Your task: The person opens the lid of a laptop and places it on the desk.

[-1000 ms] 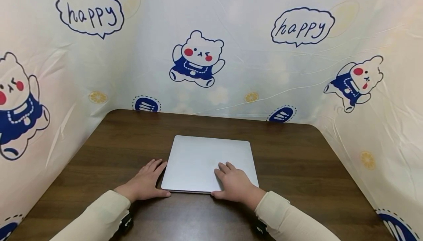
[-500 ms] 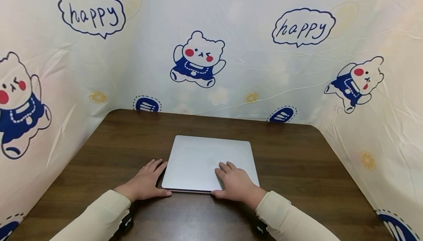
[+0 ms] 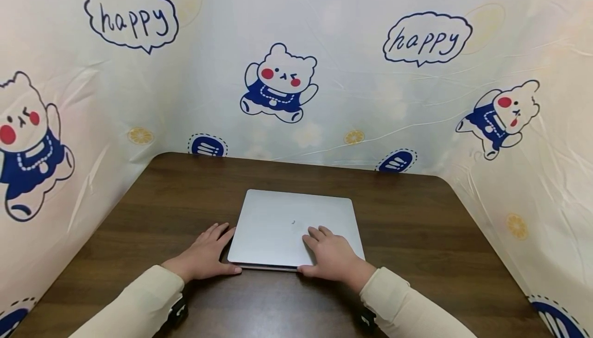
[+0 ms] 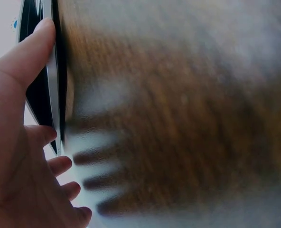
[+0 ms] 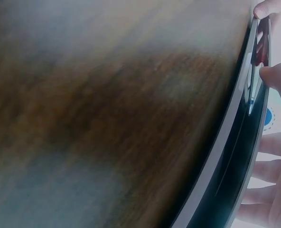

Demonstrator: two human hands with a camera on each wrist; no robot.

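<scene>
A silver laptop (image 3: 273, 219) lies on the brown table, its lid raised by a narrow gap at the front edge. My left hand (image 3: 203, 256) is at its front left corner, thumb along the front edge and spread fingers beside the left side. In the left wrist view that thumb (image 4: 42, 40) meets the grey edge of the base. My right hand (image 3: 335, 260) holds the lid near the front right, fingers on top and thumb at its front edge. The right wrist view shows the lid's dark inner face (image 5: 240, 152) over the light base edge (image 5: 216, 142).
The brown wooden table (image 3: 417, 235) has rounded far corners. A pale curtain (image 3: 343, 96) printed with bears and lettering encloses its back and sides. Light sleeves (image 3: 143, 297) cover both forearms, with a dark strap at each wrist.
The lid's front edge has risen slightly from the base, widening the gap, and a small dark mark now shows on the lid. Both hands stay nearly in place.
</scene>
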